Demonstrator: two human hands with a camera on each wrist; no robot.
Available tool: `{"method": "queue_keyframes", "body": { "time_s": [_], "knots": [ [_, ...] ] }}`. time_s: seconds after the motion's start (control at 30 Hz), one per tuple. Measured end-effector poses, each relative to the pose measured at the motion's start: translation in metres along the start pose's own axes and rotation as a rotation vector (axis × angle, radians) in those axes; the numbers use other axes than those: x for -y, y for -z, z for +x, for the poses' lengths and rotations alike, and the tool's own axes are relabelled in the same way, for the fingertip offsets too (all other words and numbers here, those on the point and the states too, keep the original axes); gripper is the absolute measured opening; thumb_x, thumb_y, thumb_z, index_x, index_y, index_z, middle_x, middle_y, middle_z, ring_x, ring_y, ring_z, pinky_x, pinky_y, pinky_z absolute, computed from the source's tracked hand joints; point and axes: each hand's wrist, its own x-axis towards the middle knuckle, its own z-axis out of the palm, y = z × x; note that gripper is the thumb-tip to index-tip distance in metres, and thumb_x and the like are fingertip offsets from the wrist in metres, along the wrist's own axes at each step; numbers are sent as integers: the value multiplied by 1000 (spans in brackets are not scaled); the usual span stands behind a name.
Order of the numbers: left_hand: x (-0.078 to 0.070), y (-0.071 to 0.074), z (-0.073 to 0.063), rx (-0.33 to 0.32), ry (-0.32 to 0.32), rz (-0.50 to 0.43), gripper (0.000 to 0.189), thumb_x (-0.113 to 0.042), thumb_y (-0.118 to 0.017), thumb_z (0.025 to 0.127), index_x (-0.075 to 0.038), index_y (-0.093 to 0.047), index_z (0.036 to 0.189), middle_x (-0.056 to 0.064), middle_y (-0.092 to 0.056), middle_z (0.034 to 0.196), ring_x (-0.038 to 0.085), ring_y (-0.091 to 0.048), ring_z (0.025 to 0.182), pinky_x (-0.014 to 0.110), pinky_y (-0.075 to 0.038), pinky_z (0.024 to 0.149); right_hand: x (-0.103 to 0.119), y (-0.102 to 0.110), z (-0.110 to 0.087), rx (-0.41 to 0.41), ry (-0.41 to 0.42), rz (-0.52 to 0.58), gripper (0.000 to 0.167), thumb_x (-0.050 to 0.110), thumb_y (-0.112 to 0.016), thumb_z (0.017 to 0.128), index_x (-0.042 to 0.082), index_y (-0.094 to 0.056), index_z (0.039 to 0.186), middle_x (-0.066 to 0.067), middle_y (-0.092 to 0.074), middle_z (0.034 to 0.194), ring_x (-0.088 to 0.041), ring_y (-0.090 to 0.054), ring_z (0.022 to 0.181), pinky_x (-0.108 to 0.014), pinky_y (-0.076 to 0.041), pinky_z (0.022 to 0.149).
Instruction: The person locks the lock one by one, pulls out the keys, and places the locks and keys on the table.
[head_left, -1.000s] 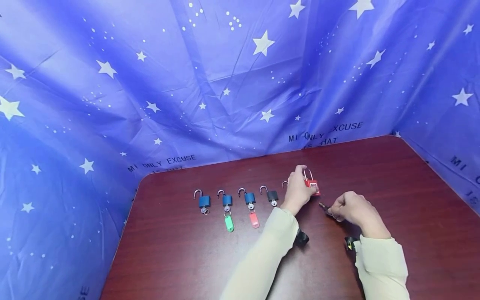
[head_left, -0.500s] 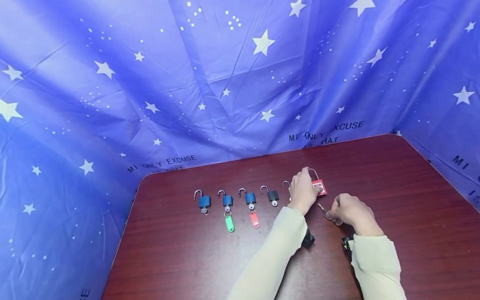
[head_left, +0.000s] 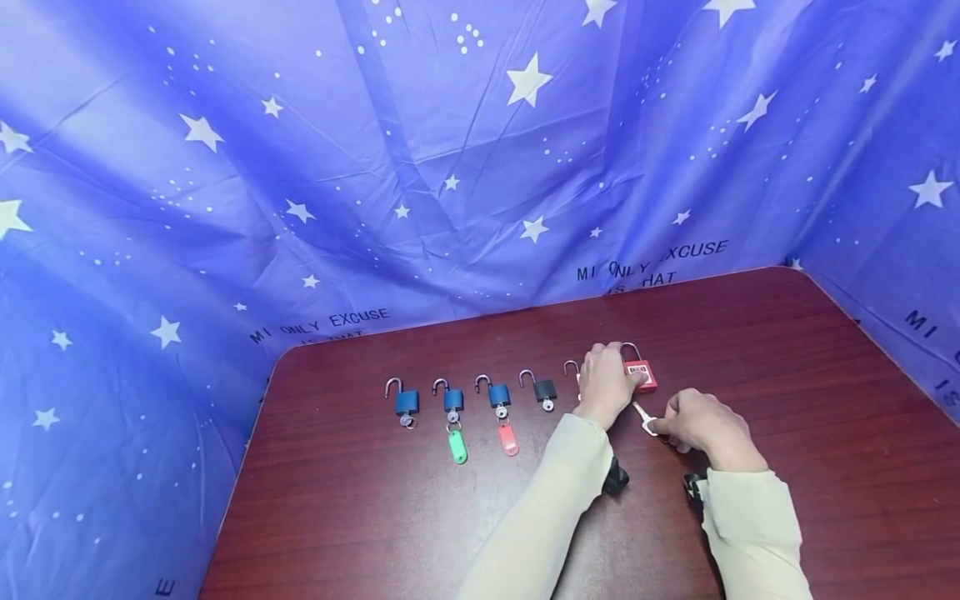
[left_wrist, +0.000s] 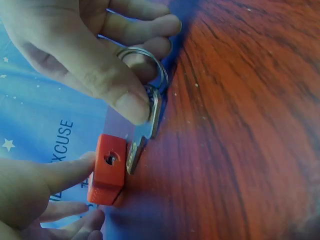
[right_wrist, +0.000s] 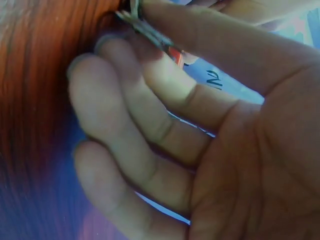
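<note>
In the head view my left hand (head_left: pixel 603 379) holds a red padlock (head_left: pixel 647 383) at the back right of the table, its shackle pointing away from me. The left wrist view shows the keyhole side of that padlock (left_wrist: pixel 107 182), with thumb and fingers on either side of the body. My right hand (head_left: pixel 702 423) pinches a metal key (head_left: pixel 642 417) between thumb and forefinger. A ring (left_wrist: pixel 163 75) hangs from the key's head. Beside the keyhole face, the blade tip is close to the padlock but outside the hole. The right wrist view shows the other fingers (right_wrist: pixel 125 115) bent.
Left of my hands stands a row of unlatched padlocks: three blue, one being the leftmost padlock (head_left: pixel 407 403), then a black padlock (head_left: pixel 544 390). Another shackle (head_left: pixel 572 367) shows behind my left hand. A green tag (head_left: pixel 457 447) and a red tag (head_left: pixel 508 440) hang from keys.
My left hand has shifted right with the red padlock. The right hand has moved slightly left, and the key has turned in its fingers, its tip now nearer the padlock.
</note>
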Motion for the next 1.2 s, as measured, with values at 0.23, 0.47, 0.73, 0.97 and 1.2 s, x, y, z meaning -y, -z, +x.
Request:
{"method": "queue_keyframes", "body": {
  "time_s": [0.23,0.47,0.73,0.97,1.2],
  "knots": [
    [11,5,0,-40,-31,-88,47,-41,-81,81,-19,-68,121,-4,-68,105,13,-64,101,24,-50,84,-2,2,-4,5,17,23,28,34,-68,87,15,-64,66,5,-65,62,-13,-61,60,-34,-38,55],
    [32,24,2,-64,3,-232,39,-34,-78,86,-15,-67,118,-1,-68,106,16,-62,100,27,-50,86,-3,10,-10,12,11,-3,34,40,-66,88,13,-62,68,3,-62,61,-14,-57,60,-32,-36,53],
    [60,41,3,-68,32,-264,38,-30,-77,87,-11,-66,119,1,-68,106,17,-65,98,31,-52,83,1,24,-24,17,18,-34,34,41,-62,92,12,-61,76,0,-56,68,-18,-53,67,-33,-36,55],
    [78,47,-5,-42,-17,-404,31,-23,-73,91,-7,-67,117,2,-72,98,10,-68,85,23,-52,79,22,17,-12,-124,133,4,31,42,-63,93,11,-65,89,-1,-63,78,-22,-57,74,-37,-41,57],
    [89,41,-25,-73,-129,-432,19,-18,-68,95,-6,-69,109,-2,-72,91,0,-64,77,13,-49,76,54,-8,15,-171,202,55,33,32,-65,91,2,-64,106,-3,-68,83,-21,-62,75,-40,-47,62]
  ]
}}
